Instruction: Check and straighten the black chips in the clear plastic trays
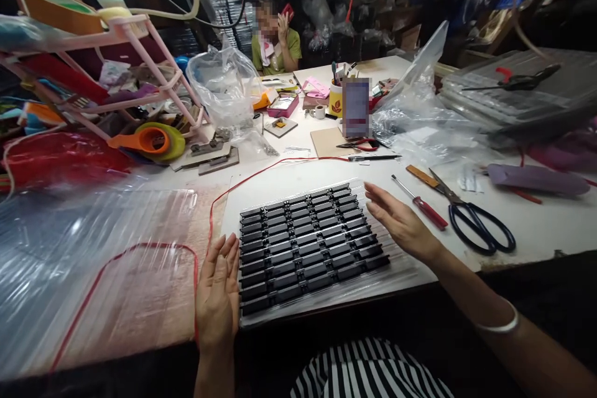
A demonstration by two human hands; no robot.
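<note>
A clear plastic tray [373, 289] filled with rows of small black slotted parts [310, 239] lies in front of me, near the table's front edge. My left hand [217, 286] stands at the tray's left side with its fingers stretched and close together, pointing away from me. Across from it, my right hand [401, 221] reaches to the tray's far right corner, fingers extended. Neither hand is wrapped round anything; whether the palms touch the tray's sides I cannot tell.
Right of the tray lie a red-handled screwdriver [429, 211] and large scissors [480, 227]. Clear ribbed plastic sheets [102, 261] cover the left side, beside a red cord [211, 217]. Behind are pliers [361, 145], a phone [356, 106] and a pink rack [153, 62]. A person [289, 50] sits opposite.
</note>
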